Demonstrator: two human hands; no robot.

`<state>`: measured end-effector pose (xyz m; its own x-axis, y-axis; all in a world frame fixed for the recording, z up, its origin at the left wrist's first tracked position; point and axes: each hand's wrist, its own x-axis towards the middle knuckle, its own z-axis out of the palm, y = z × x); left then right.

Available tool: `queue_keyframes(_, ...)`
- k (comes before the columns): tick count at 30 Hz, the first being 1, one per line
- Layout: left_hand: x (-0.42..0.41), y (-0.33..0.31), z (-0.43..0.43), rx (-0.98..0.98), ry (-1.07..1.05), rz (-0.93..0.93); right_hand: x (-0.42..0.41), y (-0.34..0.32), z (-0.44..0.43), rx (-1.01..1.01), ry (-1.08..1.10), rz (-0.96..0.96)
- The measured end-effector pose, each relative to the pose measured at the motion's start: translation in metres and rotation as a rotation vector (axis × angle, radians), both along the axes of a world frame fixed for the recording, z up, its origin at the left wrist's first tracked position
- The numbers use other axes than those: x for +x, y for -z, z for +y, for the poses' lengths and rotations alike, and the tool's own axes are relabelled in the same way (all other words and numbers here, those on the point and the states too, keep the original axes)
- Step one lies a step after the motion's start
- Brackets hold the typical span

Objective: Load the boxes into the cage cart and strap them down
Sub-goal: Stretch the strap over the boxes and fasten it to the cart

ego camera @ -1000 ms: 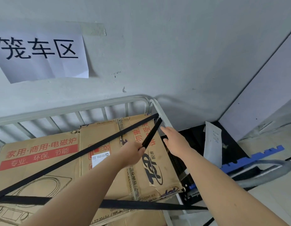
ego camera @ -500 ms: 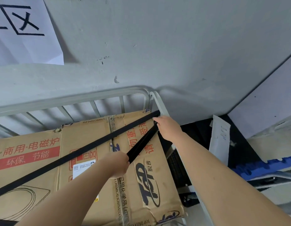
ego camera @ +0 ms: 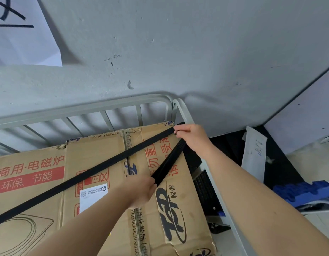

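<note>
Reaching farther since a second ago, the right hand (ego camera: 192,137) pinches the strap (ego camera: 97,168) at the far right corner of the cage cart (ego camera: 180,108), while the left hand (ego camera: 141,191) grips its loose end over the boxes (ego camera: 104,145).

Over boxes (ego camera: 97,150), strap (ego camera: 104,167) in left hand (ego camera: 141,191) and right hand (ego camera: 191,137)
</note>
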<state>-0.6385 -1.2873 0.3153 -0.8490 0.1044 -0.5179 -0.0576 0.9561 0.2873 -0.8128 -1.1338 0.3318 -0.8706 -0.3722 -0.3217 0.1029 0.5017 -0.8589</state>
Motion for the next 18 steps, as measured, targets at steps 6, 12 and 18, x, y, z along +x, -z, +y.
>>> queue_keyframes(6,0.01,-0.013,0.003,0.148,0.059,0.097,-0.001,0.013,-0.004,0.376,-0.16,0.186)
queue_keyframes(12,0.02,-0.035,0.012,0.313,0.015,0.039,0.008,0.008,0.007,0.498,-0.344,0.18)
queue_keyframes(18,0.065,-0.032,-0.003,0.328,-0.06,-0.136,0.029,0.013,0.015,0.693,-0.508,0.261)
